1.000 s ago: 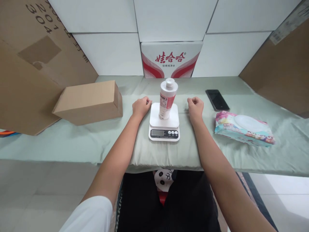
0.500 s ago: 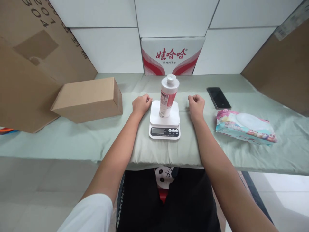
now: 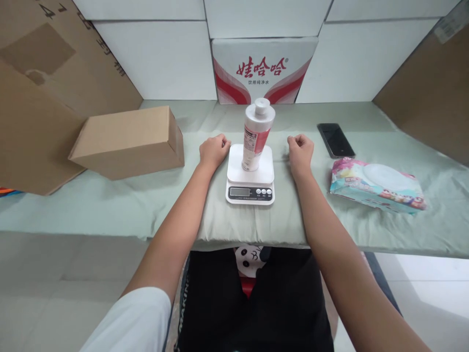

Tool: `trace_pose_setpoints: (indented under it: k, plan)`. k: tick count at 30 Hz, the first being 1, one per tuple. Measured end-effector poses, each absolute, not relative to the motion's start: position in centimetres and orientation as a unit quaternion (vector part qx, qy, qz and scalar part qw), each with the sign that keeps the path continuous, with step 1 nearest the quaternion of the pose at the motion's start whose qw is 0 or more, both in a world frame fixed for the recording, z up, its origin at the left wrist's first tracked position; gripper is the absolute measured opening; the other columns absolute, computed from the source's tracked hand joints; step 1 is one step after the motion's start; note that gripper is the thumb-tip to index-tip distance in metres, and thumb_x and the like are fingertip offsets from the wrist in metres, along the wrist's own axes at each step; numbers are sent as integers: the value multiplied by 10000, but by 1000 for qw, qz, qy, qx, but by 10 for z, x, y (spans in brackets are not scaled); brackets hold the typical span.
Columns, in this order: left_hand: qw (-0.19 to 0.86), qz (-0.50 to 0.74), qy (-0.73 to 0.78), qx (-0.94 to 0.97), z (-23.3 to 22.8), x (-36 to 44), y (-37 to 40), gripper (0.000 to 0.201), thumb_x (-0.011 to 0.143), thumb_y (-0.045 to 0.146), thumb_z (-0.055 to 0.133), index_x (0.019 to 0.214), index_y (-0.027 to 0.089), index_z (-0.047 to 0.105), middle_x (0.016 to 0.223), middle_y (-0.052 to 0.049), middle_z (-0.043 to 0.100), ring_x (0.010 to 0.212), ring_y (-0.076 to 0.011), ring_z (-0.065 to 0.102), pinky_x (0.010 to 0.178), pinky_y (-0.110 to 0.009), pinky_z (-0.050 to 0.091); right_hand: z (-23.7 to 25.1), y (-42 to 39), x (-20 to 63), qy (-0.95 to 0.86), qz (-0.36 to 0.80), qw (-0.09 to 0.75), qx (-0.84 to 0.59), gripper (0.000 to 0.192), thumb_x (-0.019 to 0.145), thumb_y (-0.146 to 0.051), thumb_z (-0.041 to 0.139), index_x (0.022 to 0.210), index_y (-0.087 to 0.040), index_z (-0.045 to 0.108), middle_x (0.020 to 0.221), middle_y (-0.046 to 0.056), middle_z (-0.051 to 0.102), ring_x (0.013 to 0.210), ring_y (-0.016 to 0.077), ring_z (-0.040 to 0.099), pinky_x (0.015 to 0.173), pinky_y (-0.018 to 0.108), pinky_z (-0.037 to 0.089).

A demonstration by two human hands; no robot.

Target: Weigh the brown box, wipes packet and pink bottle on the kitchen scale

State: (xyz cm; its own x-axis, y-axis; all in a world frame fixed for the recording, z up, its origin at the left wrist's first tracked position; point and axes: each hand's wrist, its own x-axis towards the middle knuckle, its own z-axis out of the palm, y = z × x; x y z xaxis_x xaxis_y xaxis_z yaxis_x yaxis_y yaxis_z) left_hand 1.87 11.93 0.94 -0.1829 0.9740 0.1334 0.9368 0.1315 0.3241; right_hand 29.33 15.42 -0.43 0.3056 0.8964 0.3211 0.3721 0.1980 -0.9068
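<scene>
Bottle (image 3: 256, 134) upright on scale (image 3: 250, 183); both hands clenched, empty: left (image 3: 213, 151), right (image 3: 301, 151), just beside its edges

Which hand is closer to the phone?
Right. The right hand rests fisted on the cloth just left of the phone; the left hand lies beyond the scale, much farther away.

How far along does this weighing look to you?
Done: the white-and-red bottle already stands upright on the kitchen scale. In hand: nothing; the left hand and right hand rest as fists on the green cloth, one at each side of the scale. Left: probably the reading, since the display is too small to make out.
</scene>
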Motion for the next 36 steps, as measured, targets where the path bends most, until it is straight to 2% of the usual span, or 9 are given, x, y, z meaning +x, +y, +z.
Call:
trace_pose_setpoints:
  k: [8,12,14,16,18,21,24,29,36]
  plan:
    - [48,160,752,637,9,18,120,322,1009,464,450,1025,260,700,1042,-80,774,1005,-275,682,783,-340,439,0,151,291,-527,256,556,-589,376,897,-168,628,626,-222,374,603,-71,348,601,104,324,633,294,288]
    - [49,163,750,639,8,18,121,318,1008,470,453,1020,268,698,1042,-80,775,1019,-283,691,783,-344,445,6,144,291,-542,254,577,-556,371,916,-377,639,659,-223,420,622,-53,390,624,122,368,642,296,324]
    - [50,164,751,638,8,18,121,317,1007,469,451,1013,270,698,1038,-83,777,1021,-288,695,781,-348,447,13,135,287,-597,263,577,-492,376,927,-557,594,774,-215,554,719,-12,530,698,151,464,691,309,385]
    - [51,164,754,634,8,18,122,308,1003,466,460,1002,273,699,1041,-86,778,1029,-292,697,790,-351,452,22,122,278,-677,272,542,-416,497,895,-703,579,997,-224,663,929,47,665,846,195,549,771,334,439]
    - [54,164,755,632,8,19,121,296,998,466,473,994,278,700,1043,-85,779,1037,-294,697,804,-353,458,30,107,264,-736,274,501,-364,612,821,-766,656,1142,-245,680,1064,73,696,954,230,564,824,358,465]
    - [57,171,752,634,7,19,120,285,994,464,482,991,281,701,1041,-78,780,1034,-294,697,814,-356,462,36,91,244,-755,283,482,-341,564,794,-725,736,1079,-240,688,952,51,672,881,220,550,809,360,470]
    - [58,172,753,632,7,19,121,288,994,459,475,988,280,700,1038,-74,779,1029,-291,697,811,-357,464,36,92,244,-730,271,510,-366,480,835,-658,725,1039,-226,673,883,24,640,783,182,518,764,336,454]
    - [61,168,759,626,8,19,122,317,999,481,458,980,275,699,990,-81,774,1004,-295,697,793,-362,459,26,127,287,-616,135,589,-505,426,852,-516,737,1109,-189,648,963,45,650,750,159,484,747,319,439]
    - [67,169,757,628,9,18,122,301,998,474,472,988,278,700,1014,-69,774,989,-275,686,786,-351,455,3,160,328,-513,54,604,-608,395,865,-442,746,1122,-177,606,1048,96,690,838,204,615,849,371,501]
